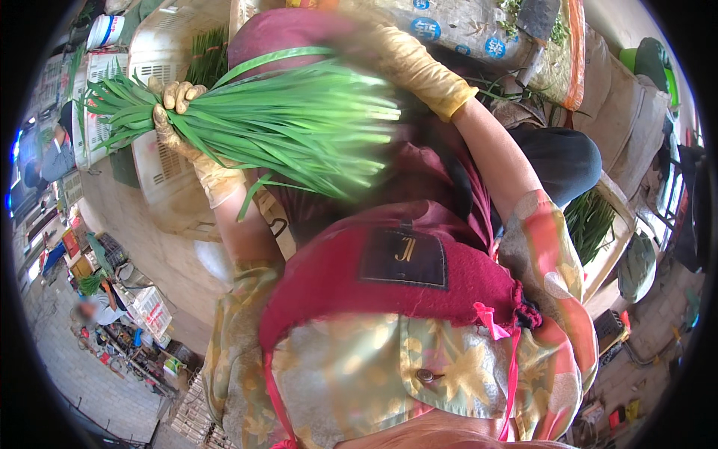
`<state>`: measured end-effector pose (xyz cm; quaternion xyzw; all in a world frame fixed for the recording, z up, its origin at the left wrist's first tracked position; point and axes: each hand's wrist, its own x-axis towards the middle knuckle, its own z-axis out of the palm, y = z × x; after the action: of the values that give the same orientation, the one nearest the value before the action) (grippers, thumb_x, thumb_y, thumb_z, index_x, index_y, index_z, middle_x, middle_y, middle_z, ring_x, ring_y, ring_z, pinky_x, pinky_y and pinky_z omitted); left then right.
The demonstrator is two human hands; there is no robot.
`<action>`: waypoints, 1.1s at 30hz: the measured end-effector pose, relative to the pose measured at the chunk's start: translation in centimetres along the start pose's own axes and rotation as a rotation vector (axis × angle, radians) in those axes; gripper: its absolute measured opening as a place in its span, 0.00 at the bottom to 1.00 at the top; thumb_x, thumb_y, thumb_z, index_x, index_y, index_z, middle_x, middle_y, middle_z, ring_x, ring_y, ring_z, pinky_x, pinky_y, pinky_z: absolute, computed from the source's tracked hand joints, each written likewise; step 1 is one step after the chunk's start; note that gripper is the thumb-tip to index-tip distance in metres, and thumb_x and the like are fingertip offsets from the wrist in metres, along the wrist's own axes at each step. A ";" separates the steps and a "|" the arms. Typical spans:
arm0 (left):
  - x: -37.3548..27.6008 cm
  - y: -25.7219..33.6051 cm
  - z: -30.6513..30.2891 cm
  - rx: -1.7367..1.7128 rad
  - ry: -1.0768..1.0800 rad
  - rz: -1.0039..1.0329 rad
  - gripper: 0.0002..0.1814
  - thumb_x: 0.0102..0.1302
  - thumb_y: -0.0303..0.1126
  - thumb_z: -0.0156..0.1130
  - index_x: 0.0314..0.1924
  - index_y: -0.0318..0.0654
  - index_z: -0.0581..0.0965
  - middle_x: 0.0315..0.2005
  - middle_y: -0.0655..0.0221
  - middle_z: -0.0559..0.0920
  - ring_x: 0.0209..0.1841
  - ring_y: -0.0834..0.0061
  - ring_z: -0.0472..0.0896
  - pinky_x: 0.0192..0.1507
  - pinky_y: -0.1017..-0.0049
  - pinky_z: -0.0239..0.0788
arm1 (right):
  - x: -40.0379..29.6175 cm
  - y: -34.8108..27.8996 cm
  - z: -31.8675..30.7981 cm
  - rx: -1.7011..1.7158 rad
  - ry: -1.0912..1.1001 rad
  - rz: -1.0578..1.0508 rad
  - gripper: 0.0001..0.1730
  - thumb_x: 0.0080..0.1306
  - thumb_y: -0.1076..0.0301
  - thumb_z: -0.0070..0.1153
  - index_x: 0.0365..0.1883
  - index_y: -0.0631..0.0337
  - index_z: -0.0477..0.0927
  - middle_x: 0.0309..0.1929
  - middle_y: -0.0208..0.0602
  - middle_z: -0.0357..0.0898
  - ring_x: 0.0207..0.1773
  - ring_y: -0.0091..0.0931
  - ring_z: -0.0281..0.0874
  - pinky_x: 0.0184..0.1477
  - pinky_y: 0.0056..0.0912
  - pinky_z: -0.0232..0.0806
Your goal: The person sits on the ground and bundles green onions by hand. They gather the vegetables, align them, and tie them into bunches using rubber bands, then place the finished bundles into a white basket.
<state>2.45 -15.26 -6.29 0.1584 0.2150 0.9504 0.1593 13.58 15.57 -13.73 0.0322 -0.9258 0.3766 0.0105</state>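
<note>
My left hand (178,115), in a soiled cream rubber glove, grips a thick bunch of garlic chives (280,115) near its leafy end. The bunch lies sideways above my lap, its pale stem ends pointing right and blurred. One loose leaf (255,195) hangs below it. Beyond the stem ends is my right hand (359,33), in a yellowish glove, near my maroon-covered knee (280,39). Its fingers are too blurred to tell whether they hold anything. A maroon apron (320,275) covers my front.
A pale plastic crate (162,193) stands at left, with banded chives (207,59) beside my knee. A printed sack (387,14) lies ahead, a dark flat object (538,19) over it. More chives (589,224) fill a right-hand crate. Another person (104,310) is at far left.
</note>
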 end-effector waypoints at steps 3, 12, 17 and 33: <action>-0.2 0.5 -0.8 0.035 0.000 0.029 0.24 0.69 0.29 0.60 0.63 0.36 0.67 0.33 0.75 0.69 0.36 0.80 0.69 0.52 0.72 0.67 | -0.2 -0.1 0.7 0.172 -0.003 -0.057 0.17 0.67 0.56 0.61 0.48 0.55 0.85 0.45 0.44 0.84 0.49 0.42 0.80 0.52 0.42 0.72; -0.5 0.9 -2.4 -0.002 0.029 0.044 0.24 0.69 0.30 0.59 0.64 0.35 0.67 0.32 0.75 0.67 0.36 0.80 0.67 0.51 0.72 0.64 | 0.7 -0.5 1.9 0.035 -0.032 -0.082 0.15 0.66 0.56 0.59 0.45 0.55 0.85 0.40 0.41 0.85 0.46 0.41 0.83 0.50 0.42 0.73; 0.2 0.4 -1.8 0.029 -0.030 -0.038 0.22 0.70 0.31 0.58 0.62 0.36 0.69 0.32 0.75 0.67 0.35 0.80 0.66 0.50 0.73 0.63 | 1.0 -0.4 1.5 -0.379 -0.067 -0.108 0.10 0.66 0.61 0.56 0.39 0.54 0.85 0.35 0.42 0.85 0.38 0.41 0.85 0.41 0.45 0.76; 0.4 0.7 -0.9 0.016 0.008 -0.011 0.22 0.68 0.29 0.60 0.61 0.36 0.72 0.32 0.75 0.69 0.36 0.80 0.68 0.52 0.72 0.64 | -0.8 4.1 -0.5 0.139 0.284 -0.176 0.17 0.70 0.64 0.52 0.56 0.54 0.79 0.43 0.47 0.83 0.47 0.44 0.81 0.52 0.40 0.73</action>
<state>1.60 -15.99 -6.64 0.1545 0.2241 0.9484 0.1624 14.10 18.86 -16.26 0.0603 -0.8804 0.4379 0.1719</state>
